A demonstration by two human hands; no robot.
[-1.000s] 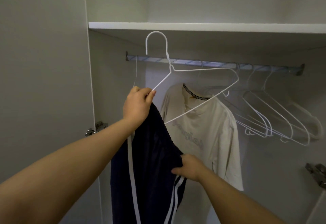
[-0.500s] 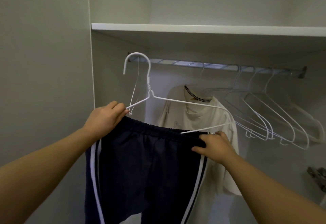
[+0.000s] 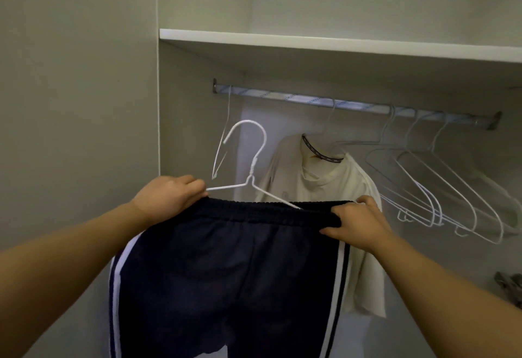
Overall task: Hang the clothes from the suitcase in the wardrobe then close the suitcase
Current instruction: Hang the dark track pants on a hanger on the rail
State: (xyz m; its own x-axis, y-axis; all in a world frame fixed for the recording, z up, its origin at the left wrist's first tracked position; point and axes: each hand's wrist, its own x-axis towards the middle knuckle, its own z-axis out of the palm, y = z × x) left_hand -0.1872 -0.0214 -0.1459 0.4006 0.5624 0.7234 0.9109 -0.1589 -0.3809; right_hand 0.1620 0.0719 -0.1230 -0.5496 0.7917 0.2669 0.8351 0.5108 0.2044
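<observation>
The white wire hanger (image 3: 252,167) has dropped since a moment ago, its hook now below the wardrobe rail (image 3: 310,101). Nearest, navy track trousers (image 3: 231,273) hang from their stretched waistband: the left hand (image 3: 172,196) pinches waistband and hanger arm together, the right hand (image 3: 356,222) grips the other end. Behind hangs a cream T-shirt (image 3: 333,188). Fitting seems nearly done; next, lift the hook onto the rail, left of the shirt.

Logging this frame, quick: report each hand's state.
Left hand: closed, gripping the waistband of the navy shorts and the white hanger.
Right hand: closed, gripping the waistband's other end.
</observation>
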